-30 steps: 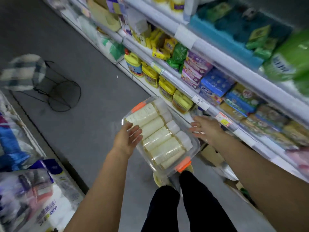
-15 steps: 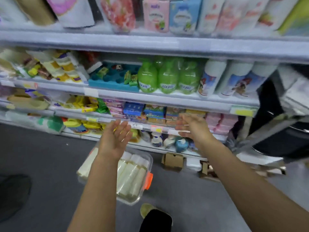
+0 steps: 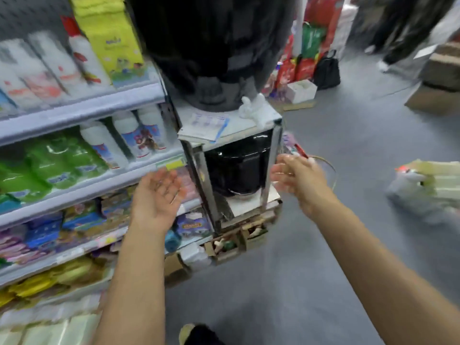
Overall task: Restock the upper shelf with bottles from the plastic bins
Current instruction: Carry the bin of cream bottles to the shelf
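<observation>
Both of my hands are raised in front of me and hold nothing. My left hand (image 3: 159,192) is open with the palm turned up, in front of the shelf edge. My right hand (image 3: 296,178) is open with fingers spread, blurred by motion, beside a metal stand. A clear plastic bin with pale bottles and an orange clip (image 3: 428,185) sits on the floor at the right, blurred. Another bin of pale bottles (image 3: 47,329) shows at the bottom left. White bottles (image 3: 134,135) and green bottles (image 3: 49,163) stand on the shelves (image 3: 82,108) at left.
A metal stand (image 3: 231,130) holds black round appliances and a paper sheet. Red and green bags (image 3: 306,53) and a black bag stand behind it. Cardboard boxes (image 3: 438,80) sit at far right, with another person's legs (image 3: 398,28) near them. Grey floor stretches ahead.
The view has swung right, from the shelf front to the shelf end and the metal stand. The bin that was under my hands is now out at lower left. Both hands stay empty.
</observation>
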`<state>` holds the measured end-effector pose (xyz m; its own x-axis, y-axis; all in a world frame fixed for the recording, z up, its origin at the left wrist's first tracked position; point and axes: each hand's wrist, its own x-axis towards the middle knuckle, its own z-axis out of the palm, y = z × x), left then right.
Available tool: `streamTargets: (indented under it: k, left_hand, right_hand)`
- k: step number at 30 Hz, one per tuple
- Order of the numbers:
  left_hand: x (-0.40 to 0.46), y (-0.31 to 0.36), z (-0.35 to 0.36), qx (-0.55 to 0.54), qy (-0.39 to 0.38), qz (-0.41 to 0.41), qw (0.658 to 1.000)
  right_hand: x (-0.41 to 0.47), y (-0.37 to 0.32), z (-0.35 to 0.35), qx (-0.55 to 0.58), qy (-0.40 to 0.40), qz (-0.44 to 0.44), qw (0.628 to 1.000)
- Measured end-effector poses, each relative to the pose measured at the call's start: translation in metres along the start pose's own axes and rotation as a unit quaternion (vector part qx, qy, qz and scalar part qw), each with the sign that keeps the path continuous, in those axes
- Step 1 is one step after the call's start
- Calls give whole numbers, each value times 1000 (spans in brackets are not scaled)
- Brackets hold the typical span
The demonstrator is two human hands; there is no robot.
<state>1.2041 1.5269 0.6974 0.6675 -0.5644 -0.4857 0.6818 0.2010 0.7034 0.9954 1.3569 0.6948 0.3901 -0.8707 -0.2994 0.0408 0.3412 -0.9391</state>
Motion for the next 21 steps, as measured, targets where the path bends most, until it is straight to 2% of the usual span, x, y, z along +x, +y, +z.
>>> streamTargets:
  k: [7, 14, 21]
  left_hand:
    - [-4, -87, 155, 109, -140, -68, 982]
    - [21, -168, 280, 184, -208, -134, 951]
    - [82, -257, 435, 225, -245, -206, 920]
  right_hand:
    - [2, -49, -150, 72, 159, -45, 984]
    - [36, -65, -272, 118, 263, -44, 956]
    - [137, -92, -391, 145, 354, -24, 924]
